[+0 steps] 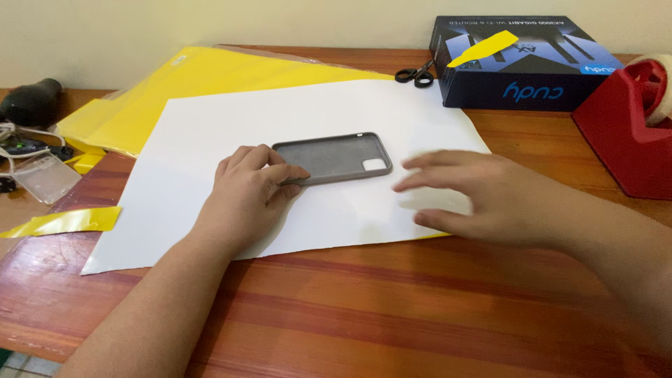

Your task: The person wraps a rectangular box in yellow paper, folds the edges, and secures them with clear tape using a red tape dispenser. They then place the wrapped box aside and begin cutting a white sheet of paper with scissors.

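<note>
Head view, looking down and forward. Nearest: bare reddish-brown wooden desk (392, 315), both forearms entering from the bottom edge.

Left hand (246, 196): palm down on a large white sheet of paper (210, 126), fingers curled together, fingertips pressing on the near left end of a grey phone case (336, 157). Not a full grasp; the hand pins the case from above rather than wrapping it.

Right hand (476, 196): fingers spread apart, holding nothing, hovering or lightly resting over the right part of the white sheet, just right of the case. Slightly blurred, so contact with the paper cannot be told. A thin yellow edge shows under the sheet's near right corner.

Phone case: lies flat, roughly mid-sheet, long axis left to right, camera cut-out at its right end, tilted slightly to the sheet edges.

Left side, near: a strip of yellow paper (66, 220) on the desk beside the sheet's corner. Further left: a clear plastic sleeve (45, 178), white cable, and a dark rounded object (31, 101) at the edge of view; kind not determinable.

Beyond the sheet: a stack of yellow sheets (210, 73) in clear wrap, partly under the white sheet.

Far edge: black-handled scissors (414, 74), lying flat. Right of them a dark blue cardboard box (532, 87) with a yellow paper scrap (483, 49) on its lid. Far right: red tape dispenser (630, 126), partly cut off by the frame.
</note>
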